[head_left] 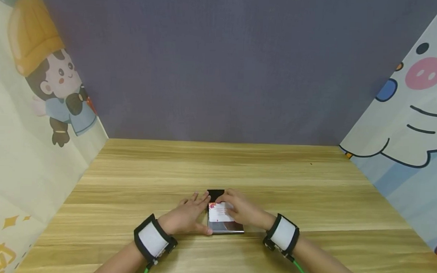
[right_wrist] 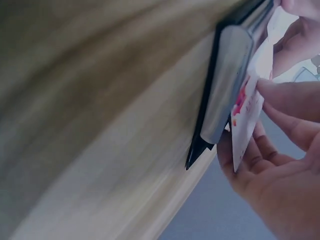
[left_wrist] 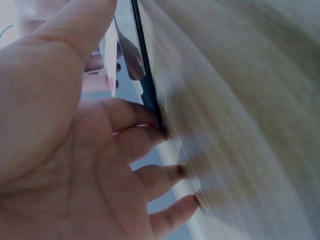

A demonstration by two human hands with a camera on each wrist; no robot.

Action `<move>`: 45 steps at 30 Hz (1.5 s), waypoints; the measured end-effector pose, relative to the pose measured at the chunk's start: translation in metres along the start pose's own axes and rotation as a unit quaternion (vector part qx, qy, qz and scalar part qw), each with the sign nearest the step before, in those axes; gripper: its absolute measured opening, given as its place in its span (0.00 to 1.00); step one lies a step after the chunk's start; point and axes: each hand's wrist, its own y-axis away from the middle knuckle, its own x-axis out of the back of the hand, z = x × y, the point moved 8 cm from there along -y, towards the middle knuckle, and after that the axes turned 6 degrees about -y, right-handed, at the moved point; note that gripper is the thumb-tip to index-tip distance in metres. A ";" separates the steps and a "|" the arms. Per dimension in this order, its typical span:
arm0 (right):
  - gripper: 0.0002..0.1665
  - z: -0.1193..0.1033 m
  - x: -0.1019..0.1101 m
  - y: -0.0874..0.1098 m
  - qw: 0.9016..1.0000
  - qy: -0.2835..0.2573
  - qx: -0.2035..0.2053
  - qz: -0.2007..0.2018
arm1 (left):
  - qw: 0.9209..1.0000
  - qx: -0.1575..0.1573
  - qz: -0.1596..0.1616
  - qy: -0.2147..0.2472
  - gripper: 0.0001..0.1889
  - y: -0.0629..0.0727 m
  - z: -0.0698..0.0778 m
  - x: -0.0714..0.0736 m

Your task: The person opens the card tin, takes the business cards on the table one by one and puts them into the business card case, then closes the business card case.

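Observation:
A flat card case (head_left: 225, 228), shiny metal with a black part at its far end, lies on the wooden table. Over it is a white card (head_left: 217, 213) with red floral print. My right hand (head_left: 245, 209) pinches this card between thumb and fingers; in the right wrist view the card (right_wrist: 247, 125) stands tilted off the case (right_wrist: 227, 85). Along the case's left side is my left hand (head_left: 187, 218), fingers spread and mostly straight, fingertips at the far left edge and thumb by the near left corner. The right fingers partly cover the card.
The wood-grain table (head_left: 152, 170) stretches around both hands. Behind it rises a dark grey-blue panel (head_left: 220, 72). Cartoon-printed sheets border the left and right sides. Each wrist wears a strapped band (head_left: 283, 234) with a green cable.

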 end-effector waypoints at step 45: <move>0.55 0.028 0.007 0.040 0.992 -0.038 -0.118 -0.006 | 0.999 0.033 0.012 0.029 0.66 -0.012 0.003 0.003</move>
